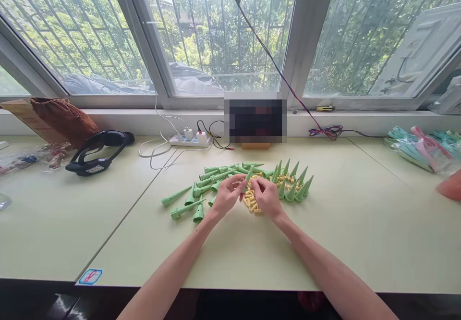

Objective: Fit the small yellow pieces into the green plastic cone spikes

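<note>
1. Over the middle of the pale table [230,257], both hands meet, and between them sits the piece that matters: the green cone [249,173], slim end up.
2. Left hand [227,195] has it! Fingers and thumb grasp the cone, its long axis slanting up and away, the tip leaning a touch to the right.
3. Right hand [267,197] is close in from the other side, thumb and fingers bunched together just beside the cone. Whether a small piece is pinched in there cannot be told; the fingers cover it.
4. Now the key line: from the right fingertips, the cone lies directly to the left, side-on, only a slight gap or a touch between them; which of the two is hard to tell.
5. Below and between the hands, the pile of yellow pieces [251,204] spreads on the tabletop, in easy reach of both.
6. Out left, nearer the left hand, loose green cones [183,210] lie mostly on their sides, pointing various ways.
7. Out right, nearer the right hand, standing green cones [301,192] crowd together, tips up, with more yellow bits among them.
</note>
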`<move>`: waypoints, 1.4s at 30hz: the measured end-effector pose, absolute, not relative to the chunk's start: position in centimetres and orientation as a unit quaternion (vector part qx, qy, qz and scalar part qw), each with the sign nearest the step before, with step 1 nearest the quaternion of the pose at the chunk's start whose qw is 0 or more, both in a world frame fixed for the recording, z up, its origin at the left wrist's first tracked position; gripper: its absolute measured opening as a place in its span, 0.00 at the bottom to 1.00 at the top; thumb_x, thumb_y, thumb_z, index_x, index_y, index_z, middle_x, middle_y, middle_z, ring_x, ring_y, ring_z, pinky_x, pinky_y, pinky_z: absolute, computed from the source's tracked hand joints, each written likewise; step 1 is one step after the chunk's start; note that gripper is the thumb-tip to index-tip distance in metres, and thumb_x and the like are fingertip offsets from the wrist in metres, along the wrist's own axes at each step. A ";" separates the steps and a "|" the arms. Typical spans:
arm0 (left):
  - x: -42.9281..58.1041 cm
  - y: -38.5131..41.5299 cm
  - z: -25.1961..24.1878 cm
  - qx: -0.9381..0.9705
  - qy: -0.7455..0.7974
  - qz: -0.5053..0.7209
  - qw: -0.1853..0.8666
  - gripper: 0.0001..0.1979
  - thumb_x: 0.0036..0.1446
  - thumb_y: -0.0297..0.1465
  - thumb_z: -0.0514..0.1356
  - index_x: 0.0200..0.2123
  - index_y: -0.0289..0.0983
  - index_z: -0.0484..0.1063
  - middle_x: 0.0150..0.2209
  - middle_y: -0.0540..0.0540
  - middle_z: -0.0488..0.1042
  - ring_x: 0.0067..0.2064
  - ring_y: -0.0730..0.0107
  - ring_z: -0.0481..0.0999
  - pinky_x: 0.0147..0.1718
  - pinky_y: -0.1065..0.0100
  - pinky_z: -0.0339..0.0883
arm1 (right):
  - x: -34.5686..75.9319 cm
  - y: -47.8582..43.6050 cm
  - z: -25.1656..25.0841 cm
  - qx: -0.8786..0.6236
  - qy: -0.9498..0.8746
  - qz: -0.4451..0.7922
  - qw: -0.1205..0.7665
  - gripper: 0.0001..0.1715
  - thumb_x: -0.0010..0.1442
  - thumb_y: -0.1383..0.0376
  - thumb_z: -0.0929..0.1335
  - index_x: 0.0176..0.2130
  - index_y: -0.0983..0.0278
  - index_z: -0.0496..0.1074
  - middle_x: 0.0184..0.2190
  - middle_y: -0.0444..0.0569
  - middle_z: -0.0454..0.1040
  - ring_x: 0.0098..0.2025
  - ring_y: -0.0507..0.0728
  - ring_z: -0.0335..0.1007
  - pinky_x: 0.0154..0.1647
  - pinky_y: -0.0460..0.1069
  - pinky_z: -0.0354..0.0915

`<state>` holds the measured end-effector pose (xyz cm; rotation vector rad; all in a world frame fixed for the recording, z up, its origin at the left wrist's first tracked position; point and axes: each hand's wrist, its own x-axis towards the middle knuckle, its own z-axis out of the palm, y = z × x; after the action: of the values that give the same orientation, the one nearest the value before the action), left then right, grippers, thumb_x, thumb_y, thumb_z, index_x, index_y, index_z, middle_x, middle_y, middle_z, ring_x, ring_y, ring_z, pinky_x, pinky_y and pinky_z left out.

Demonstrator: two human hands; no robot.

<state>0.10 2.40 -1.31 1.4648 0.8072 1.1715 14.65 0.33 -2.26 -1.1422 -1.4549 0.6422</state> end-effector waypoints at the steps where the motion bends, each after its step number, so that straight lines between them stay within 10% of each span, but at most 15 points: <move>1: 0.1 2.4 -1.3 0.614 0.334 0.489 0.522 0.16 0.54 0.42 0.65 0.41 0.36 0.75 0.32 0.47 0.73 0.26 0.75 0.69 0.19 0.73 0.65 | 14.6 0.4 -2.3 -0.486 -0.614 0.276 0.558 0.25 0.65 0.54 0.62 0.20 0.61 0.55 0.18 0.40 0.54 0.21 0.51 0.49 0.22 0.47 0.50; 16: 0.2 2.0 0.0 0.546 0.442 0.500 0.507 0.17 0.54 0.44 0.64 0.30 0.35 0.69 0.27 0.52 0.68 0.14 0.83 0.62 0.11 0.74 0.51 | 14.4 0.0 -2.5 -0.466 -0.672 0.201 0.539 0.12 0.67 0.60 0.64 0.45 0.64 0.71 0.34 0.48 0.74 0.28 0.53 0.67 0.32 0.49 0.65; 42: 0.2 2.0 -0.5 0.599 0.380 0.496 0.502 0.16 0.58 0.43 0.62 0.40 0.36 0.74 0.28 0.52 0.69 0.17 0.84 0.61 0.13 0.76 0.56 | 14.8 0.3 -2.8 -0.447 -0.709 0.197 0.508 0.17 0.70 0.62 0.58 0.29 0.63 0.63 0.25 0.45 0.65 0.27 0.53 0.59 0.30 0.47 0.56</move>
<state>0.23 1.96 -0.47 1.4474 0.9177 1.1977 14.83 0.33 -2.83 -1.0780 -1.7078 0.4758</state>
